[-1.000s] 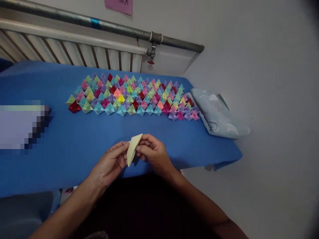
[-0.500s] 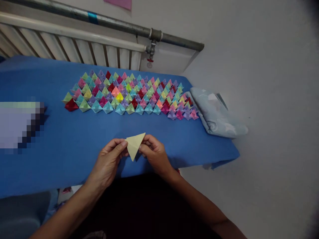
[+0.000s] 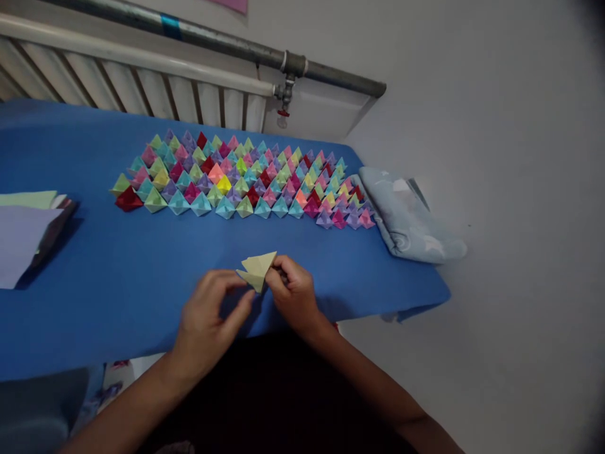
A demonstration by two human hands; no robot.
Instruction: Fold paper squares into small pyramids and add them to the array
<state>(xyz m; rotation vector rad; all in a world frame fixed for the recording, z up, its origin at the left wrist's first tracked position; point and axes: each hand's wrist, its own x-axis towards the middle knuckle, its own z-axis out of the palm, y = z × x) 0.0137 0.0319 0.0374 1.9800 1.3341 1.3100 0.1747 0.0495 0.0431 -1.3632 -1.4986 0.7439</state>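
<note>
A pale yellow piece of folded paper (image 3: pixel 258 268) is held above the blue cloth, its flaps partly spread. My right hand (image 3: pixel 293 293) pinches its right edge between thumb and fingers. At the paper's left side is my left hand (image 3: pixel 212 315), with thumb and index finger apart and the fingertips close to the lower flap; whether they touch it I cannot tell. Beyond both hands stand rows of small folded paper boats (image 3: pixel 201 205) in many colours, including blue, green, pink, purple and red.
A blue cloth (image 3: pixel 118 271) covers the table. At left lies a stack of coloured paper sheets (image 3: pixel 23 233). A folded light-blue patterned fabric (image 3: pixel 406 221) sits at the right end, by the wall. Behind the table run a white radiator (image 3: pixel 151 88) and a metal pipe (image 3: pixel 227 47).
My left hand has let go of the paper's left corner and its fingers have spread. The paper has turned from a flat triangle to a shape with parted flaps. My right hand keeps its pinch.
</note>
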